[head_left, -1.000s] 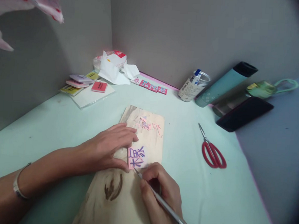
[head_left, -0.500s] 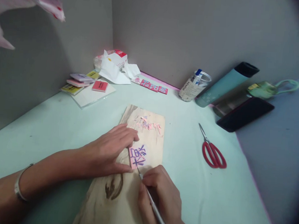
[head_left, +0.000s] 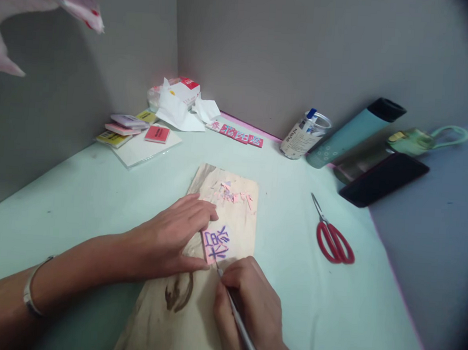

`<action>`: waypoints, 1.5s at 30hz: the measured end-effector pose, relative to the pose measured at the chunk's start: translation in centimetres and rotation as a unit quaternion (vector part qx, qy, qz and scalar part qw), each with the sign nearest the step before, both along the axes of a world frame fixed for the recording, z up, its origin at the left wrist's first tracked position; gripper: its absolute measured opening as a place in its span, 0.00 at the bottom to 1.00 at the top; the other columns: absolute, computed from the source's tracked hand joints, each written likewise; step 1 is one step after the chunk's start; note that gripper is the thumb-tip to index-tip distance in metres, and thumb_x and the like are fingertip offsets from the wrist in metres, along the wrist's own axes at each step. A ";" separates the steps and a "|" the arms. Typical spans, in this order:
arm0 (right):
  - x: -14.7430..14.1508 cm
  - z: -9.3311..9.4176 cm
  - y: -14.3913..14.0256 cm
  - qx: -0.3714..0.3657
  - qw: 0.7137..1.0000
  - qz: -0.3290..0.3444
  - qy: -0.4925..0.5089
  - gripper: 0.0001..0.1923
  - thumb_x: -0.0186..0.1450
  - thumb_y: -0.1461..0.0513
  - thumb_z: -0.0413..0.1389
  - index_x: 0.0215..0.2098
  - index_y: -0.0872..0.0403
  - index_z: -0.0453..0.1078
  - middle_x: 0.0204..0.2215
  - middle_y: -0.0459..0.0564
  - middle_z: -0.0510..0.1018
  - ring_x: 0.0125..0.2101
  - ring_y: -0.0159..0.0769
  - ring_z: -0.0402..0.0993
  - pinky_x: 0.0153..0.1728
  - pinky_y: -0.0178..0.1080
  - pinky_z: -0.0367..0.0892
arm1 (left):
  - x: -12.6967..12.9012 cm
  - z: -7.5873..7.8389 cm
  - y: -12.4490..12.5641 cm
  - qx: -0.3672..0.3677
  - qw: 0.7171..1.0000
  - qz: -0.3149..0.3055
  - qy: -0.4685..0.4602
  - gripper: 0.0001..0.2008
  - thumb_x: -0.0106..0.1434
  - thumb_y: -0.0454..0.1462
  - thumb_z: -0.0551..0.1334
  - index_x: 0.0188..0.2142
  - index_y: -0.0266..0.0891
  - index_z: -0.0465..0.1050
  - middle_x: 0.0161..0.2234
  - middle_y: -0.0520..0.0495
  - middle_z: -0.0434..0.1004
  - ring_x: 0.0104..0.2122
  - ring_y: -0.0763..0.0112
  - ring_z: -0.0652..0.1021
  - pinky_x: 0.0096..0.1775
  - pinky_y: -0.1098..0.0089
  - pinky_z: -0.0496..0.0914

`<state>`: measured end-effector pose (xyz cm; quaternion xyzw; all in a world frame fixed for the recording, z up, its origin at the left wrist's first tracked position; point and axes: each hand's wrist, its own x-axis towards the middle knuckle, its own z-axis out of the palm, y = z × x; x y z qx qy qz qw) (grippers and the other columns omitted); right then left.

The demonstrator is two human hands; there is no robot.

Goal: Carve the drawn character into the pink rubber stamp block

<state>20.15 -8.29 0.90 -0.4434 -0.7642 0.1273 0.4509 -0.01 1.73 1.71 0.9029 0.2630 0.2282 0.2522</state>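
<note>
A thin pink rubber block (head_left: 209,248) with a purple character drawn on it lies on a pale wooden board (head_left: 201,326). My left hand (head_left: 178,232) holds the block by its left side, thumb at the near end and fingers at the far end. In my right hand (head_left: 250,302) is a slim silver craft knife (head_left: 241,323), gripped like a pen. Its tip touches the block's near part, at the lower strokes of the character. Pink shavings (head_left: 233,195) are scattered on the far part of the board.
Red-handled scissors (head_left: 333,239) lie to the right. Behind them are a phone (head_left: 384,179), a teal bottle (head_left: 355,132), a green-lidded bottle (head_left: 410,139) and a can of pens (head_left: 303,137). Carved red pieces (head_left: 240,135), tissues (head_left: 174,110) and packaged blocks (head_left: 121,128) are at the back.
My right hand and the knife have shifted very slightly left. My left hand and the pink block stay in place.
</note>
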 end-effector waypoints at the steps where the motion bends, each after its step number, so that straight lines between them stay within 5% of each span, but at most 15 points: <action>1: 0.0 0.1 0.0 -0.006 1.000 0.001 -0.006 0.11 0.64 0.73 0.49 0.35 0.51 0.60 0.26 0.46 0.67 0.25 0.35 0.63 0.26 0.38 0.56 | 0.0 0.0 0.0 0.000 1.000 -0.001 -0.002 0.20 0.64 0.40 0.70 0.46 0.43 0.60 0.53 0.41 0.71 0.59 0.54 0.71 0.68 0.47 0.54; 13: 0.6 2.1 0.2 -0.160 0.986 0.034 -0.014 0.10 0.68 0.71 0.47 0.33 0.50 0.55 0.27 0.44 0.65 0.26 0.34 0.62 0.27 0.37 0.55 | 0.2 0.0 -0.1 0.001 1.000 0.006 -0.006 0.19 0.64 0.39 0.69 0.44 0.43 0.59 0.53 0.42 0.72 0.58 0.54 0.72 0.67 0.46 0.55; 31: 0.8 4.9 1.2 -0.208 0.977 0.042 -0.029 0.10 0.69 0.68 0.48 0.32 0.50 0.55 0.26 0.42 0.68 0.25 0.31 0.65 0.23 0.34 0.58 | 0.2 0.1 -0.2 -0.002 1.000 0.022 -0.019 0.18 0.62 0.40 0.70 0.45 0.43 0.62 0.52 0.42 0.73 0.56 0.53 0.74 0.66 0.46 0.56; 45: 1.1 5.6 1.4 -0.326 0.945 0.020 0.026 0.10 0.70 0.64 0.48 0.30 0.51 0.57 0.26 0.42 0.66 0.25 0.30 0.61 0.25 0.34 0.58 | 0.2 -0.2 0.0 -0.008 1.000 0.022 -0.017 0.20 0.61 0.40 0.72 0.46 0.42 0.64 0.52 0.42 0.74 0.58 0.52 0.73 0.67 0.46 0.56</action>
